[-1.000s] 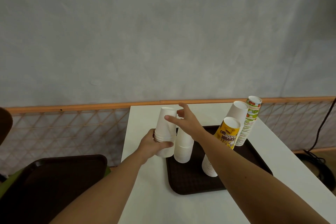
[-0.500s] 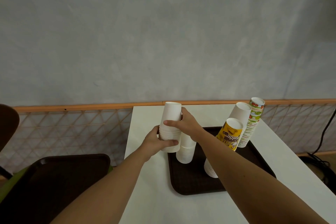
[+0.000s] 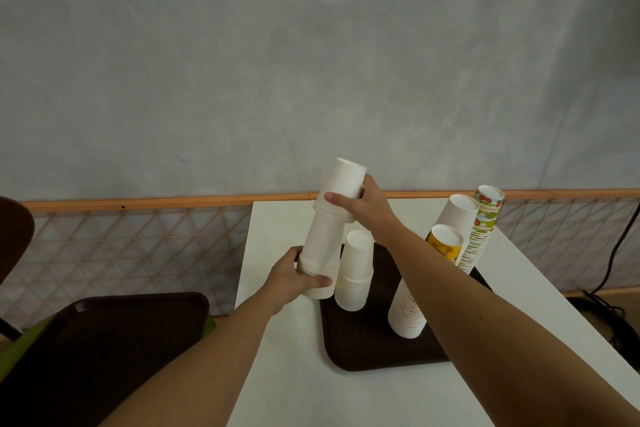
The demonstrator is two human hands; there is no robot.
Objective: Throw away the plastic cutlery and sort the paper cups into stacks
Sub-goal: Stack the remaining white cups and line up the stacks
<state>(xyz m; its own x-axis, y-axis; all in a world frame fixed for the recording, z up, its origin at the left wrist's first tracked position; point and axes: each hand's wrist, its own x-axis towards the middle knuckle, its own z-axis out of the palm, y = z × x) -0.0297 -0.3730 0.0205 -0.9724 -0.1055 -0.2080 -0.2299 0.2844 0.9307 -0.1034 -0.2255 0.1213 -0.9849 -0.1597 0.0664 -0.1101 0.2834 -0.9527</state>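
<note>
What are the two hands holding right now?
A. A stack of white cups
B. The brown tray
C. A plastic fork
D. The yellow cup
A: the left hand grips the bottom of the white cup stack, held off the table, and the right hand grips its top.

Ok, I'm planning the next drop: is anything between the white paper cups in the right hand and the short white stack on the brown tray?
Nothing visible. The right hand holds the white paper cups above and left of the short white cup stack, whose top is bare.
</note>
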